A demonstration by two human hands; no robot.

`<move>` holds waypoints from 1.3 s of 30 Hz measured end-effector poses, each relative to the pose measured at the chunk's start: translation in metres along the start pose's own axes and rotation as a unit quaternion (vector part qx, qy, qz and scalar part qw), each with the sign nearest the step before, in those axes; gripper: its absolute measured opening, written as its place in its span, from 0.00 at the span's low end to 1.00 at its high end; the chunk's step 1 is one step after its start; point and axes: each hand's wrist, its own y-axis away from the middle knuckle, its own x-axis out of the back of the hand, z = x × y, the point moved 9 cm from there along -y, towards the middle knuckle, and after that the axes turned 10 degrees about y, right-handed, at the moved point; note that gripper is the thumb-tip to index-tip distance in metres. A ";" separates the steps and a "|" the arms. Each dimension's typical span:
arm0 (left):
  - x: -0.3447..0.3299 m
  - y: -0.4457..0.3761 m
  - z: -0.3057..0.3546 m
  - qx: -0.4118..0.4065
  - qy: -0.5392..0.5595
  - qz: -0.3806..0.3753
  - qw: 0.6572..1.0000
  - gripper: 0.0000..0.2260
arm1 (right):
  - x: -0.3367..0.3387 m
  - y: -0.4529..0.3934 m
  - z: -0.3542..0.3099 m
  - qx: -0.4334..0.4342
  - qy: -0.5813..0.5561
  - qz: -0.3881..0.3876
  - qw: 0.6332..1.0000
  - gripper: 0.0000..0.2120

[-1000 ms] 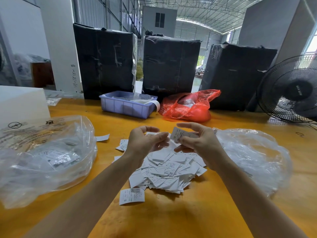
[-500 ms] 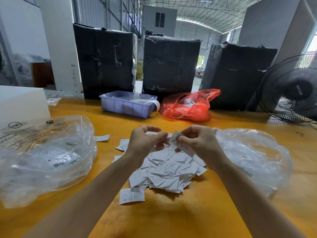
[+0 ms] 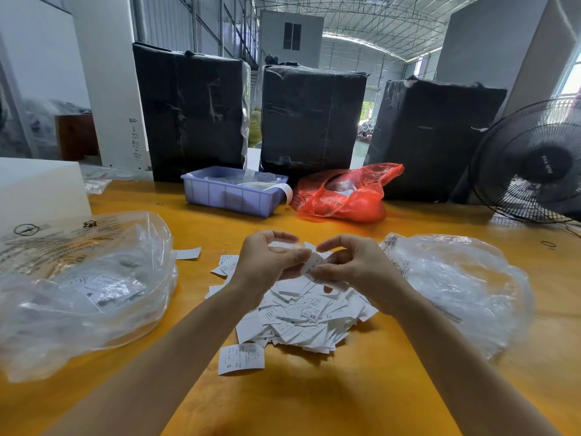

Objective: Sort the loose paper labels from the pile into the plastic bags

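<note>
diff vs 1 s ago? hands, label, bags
The right hand has brought its label down and leftward, from raised with the print facing the camera to low against the left hand, whose fingers now meet it; the label shows tilted. No label has gone into a bag. The pile, the left bag, the right bag and the lone label near the front edge lie as before.

You get bright daylight from the back doorway and right window [image 3: 570, 80]; edges bow, fingers slightly blurred.
</note>
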 end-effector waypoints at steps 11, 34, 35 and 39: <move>-0.021 0.010 -0.004 -0.024 -0.088 -0.059 0.994 0.13 | -0.004 0.000 -0.006 0.018 0.096 -0.019 0.995 0.45; -0.019 0.011 -0.019 0.054 0.086 0.004 0.995 0.16 | 0.023 0.001 -0.016 0.086 0.025 0.084 0.992 0.08; -0.017 0.011 -0.018 0.053 0.091 0.017 0.994 0.17 | 0.021 0.001 -0.016 0.086 0.029 0.068 0.994 0.08; -0.019 0.012 -0.019 0.068 0.110 0.011 0.992 0.21 | 0.022 0.001 -0.016 0.089 0.024 0.087 0.992 0.08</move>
